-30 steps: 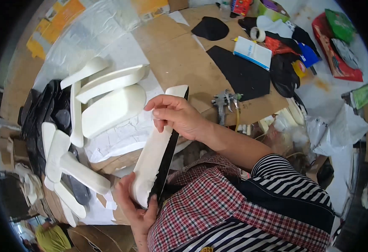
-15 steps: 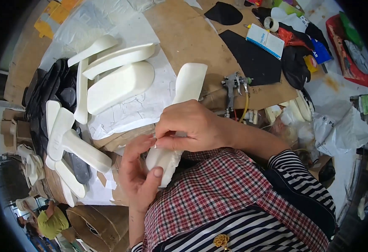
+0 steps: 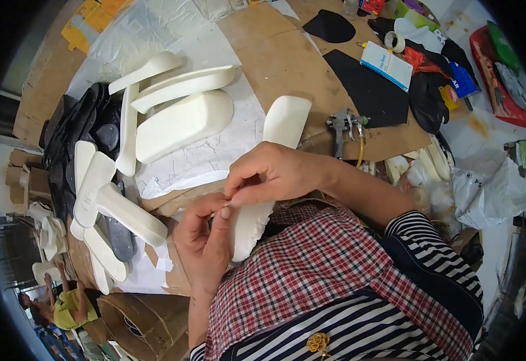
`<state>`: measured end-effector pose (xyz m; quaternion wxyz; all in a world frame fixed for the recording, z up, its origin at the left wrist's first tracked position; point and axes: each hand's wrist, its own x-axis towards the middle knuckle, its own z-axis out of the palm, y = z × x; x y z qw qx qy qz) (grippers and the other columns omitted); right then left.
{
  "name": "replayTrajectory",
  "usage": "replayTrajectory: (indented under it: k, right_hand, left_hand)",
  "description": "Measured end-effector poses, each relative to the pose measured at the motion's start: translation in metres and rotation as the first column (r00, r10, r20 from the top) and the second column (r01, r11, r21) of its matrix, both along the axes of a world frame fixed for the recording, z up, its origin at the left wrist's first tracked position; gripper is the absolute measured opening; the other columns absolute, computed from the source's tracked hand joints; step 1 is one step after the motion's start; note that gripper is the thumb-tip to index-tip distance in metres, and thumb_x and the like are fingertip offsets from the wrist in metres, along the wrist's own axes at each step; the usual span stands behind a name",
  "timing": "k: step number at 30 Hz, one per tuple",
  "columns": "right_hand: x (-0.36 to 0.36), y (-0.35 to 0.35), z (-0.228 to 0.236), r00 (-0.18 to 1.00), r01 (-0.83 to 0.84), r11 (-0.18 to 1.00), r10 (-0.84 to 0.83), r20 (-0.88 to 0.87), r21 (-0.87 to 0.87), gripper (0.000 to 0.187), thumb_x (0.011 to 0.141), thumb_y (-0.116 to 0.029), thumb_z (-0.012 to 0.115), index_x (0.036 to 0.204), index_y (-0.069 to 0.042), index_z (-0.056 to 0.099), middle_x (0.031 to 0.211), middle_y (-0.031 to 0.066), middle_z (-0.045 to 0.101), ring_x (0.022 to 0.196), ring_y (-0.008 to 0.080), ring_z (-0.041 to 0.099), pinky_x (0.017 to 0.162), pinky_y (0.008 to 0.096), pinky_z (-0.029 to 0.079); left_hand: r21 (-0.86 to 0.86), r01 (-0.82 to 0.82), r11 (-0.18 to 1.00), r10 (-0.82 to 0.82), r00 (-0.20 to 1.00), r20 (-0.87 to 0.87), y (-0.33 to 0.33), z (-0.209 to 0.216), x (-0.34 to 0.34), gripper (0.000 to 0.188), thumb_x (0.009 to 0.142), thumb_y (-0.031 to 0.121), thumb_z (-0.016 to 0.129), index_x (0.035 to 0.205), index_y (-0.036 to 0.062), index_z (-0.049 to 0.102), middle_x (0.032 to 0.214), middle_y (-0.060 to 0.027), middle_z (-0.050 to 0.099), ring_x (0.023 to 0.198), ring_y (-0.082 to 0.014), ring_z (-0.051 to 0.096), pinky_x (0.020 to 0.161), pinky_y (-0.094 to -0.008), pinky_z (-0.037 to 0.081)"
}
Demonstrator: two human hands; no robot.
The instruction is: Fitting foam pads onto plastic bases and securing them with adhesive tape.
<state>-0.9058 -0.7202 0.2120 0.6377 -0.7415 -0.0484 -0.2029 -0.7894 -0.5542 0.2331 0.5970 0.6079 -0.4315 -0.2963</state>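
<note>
A white wedge shoe sole (image 3: 287, 123) lies under my hands, its far end past my right wrist and its near end, with a ruffled edge, against my apron. My right hand (image 3: 269, 177) is closed in a pinch above it. Its fingertips meet those of my left hand (image 3: 206, 234), whose thumb and forefinger are pressed together. Between the fingertips shows a small white scrap (image 3: 226, 204), partly hidden. To the left lie more white wedge soles (image 3: 185, 126), and others (image 3: 134, 213) stacked crosswise nearer me.
Black sole-shaped pieces (image 3: 79, 132) are heaped at the left. Beyond my right forearm lie a spray gun (image 3: 342, 129) with a yellow hose, black sheet material (image 3: 371, 96), a notebook (image 3: 386, 66) and a tape roll (image 3: 394, 41). Another person (image 3: 70, 307) is at the lower left.
My left thumb has lifted off the sole and joined the forefinger in a pinch at the right hand's fingertips. The whole view has shifted slightly.
</note>
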Motion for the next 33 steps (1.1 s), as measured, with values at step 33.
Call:
replayTrajectory:
  k: [33]
  right_hand:
    - [0.02,0.03,-0.02,0.839,0.512,0.859,-0.5,0.216,0.0,0.011,0.077,0.005,0.06,0.085,-0.001,0.056,0.081,0.0062,0.058,0.075,0.0149,0.056,0.066,0.0265,0.045]
  left_hand:
    - [-0.164,-0.286,0.944,0.265,0.954,-0.139,-0.026,-0.009,0.061,0.034,0.091,0.02,0.042,0.066,-0.0008,0.05,0.067,-0.0114,0.053,0.073,-0.0239,0.056,0.075,-0.034,0.044]
